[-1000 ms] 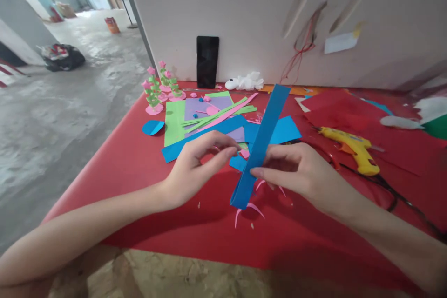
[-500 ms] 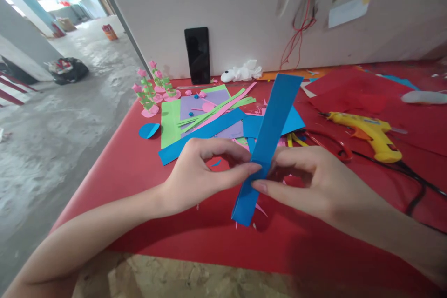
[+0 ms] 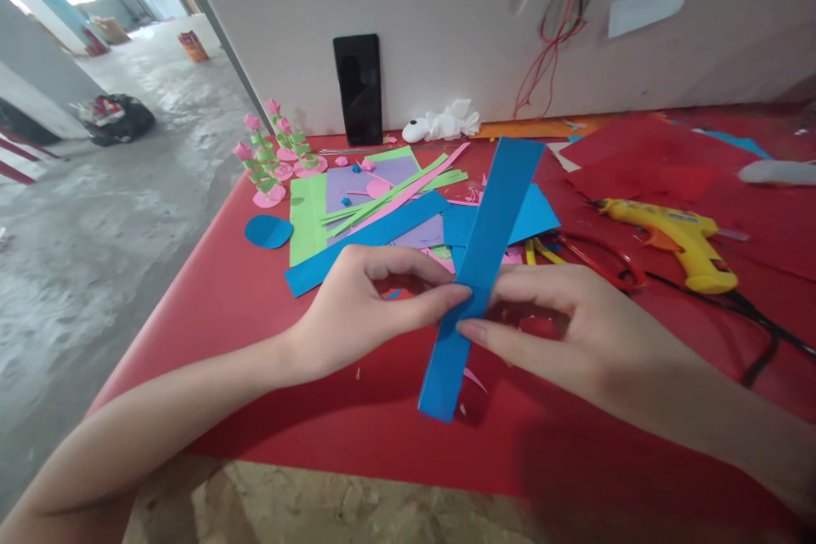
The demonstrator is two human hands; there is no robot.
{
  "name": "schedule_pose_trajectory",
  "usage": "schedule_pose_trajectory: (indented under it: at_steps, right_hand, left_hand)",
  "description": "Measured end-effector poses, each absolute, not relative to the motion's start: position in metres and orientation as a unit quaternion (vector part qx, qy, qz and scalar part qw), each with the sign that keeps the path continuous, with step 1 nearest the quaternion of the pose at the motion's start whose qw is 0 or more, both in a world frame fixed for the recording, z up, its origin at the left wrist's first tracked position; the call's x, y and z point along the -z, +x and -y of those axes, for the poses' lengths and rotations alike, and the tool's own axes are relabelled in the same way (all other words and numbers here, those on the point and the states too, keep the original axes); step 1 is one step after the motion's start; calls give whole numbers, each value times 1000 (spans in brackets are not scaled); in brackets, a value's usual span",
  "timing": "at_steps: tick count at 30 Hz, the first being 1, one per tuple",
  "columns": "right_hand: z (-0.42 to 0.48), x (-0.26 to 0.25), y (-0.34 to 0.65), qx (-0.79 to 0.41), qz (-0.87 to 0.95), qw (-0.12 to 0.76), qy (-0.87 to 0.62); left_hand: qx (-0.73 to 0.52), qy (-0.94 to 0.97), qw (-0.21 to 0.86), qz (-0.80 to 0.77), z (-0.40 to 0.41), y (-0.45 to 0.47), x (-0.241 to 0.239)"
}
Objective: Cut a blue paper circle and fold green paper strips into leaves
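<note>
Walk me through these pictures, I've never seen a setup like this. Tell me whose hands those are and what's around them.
There is no machine here: these are a person's own bare hands. A camera worn on that person's head takes every picture, looking forward and down. The left hand and the right hand both pinch a slanting blue strip above a red tabletop. Beyond the hands lie green strips, a purple sheet and other cut pieces. To the left are pink flowers on green stems and a blue disc; to the right, a yellow glue gun. A dark phone stands against the white panel behind.
</note>
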State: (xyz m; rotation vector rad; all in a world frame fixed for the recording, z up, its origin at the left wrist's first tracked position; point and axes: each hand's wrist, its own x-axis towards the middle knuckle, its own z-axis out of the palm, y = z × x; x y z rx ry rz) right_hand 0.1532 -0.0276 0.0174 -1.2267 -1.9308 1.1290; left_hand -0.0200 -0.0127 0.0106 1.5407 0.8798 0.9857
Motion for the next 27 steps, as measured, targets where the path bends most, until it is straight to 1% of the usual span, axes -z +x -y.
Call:
schedule_pose_trajectory:
  at_steps: [4, 11, 17, 19, 22, 27]
  right_hand:
    - [27, -18, 153, -421, 729, 285, -458]
    - [26, -17, 155, -425, 736, 278, -448]
    - [27, -18, 156, -455, 724, 271, -442]
    - [27, -20, 156, -452, 720, 287, -441]
    - [27, -20, 160, -412, 706, 334, -469]
    - [28, -16, 165, -345, 679, 398, -512]
  left_hand:
    - [-406, 634, 544, -372, 12, -20, -10]
    - [-411, 640, 537, -365, 11, -20, -8]
    - [-407, 647, 531, -366, 11, -19, -6]
    - [-411, 648, 532, -359, 10, -19, -6]
    - [-408, 642, 547, -351, 11, -19, -5]
    - [-363, 633, 579, -364, 16, -18, -4]
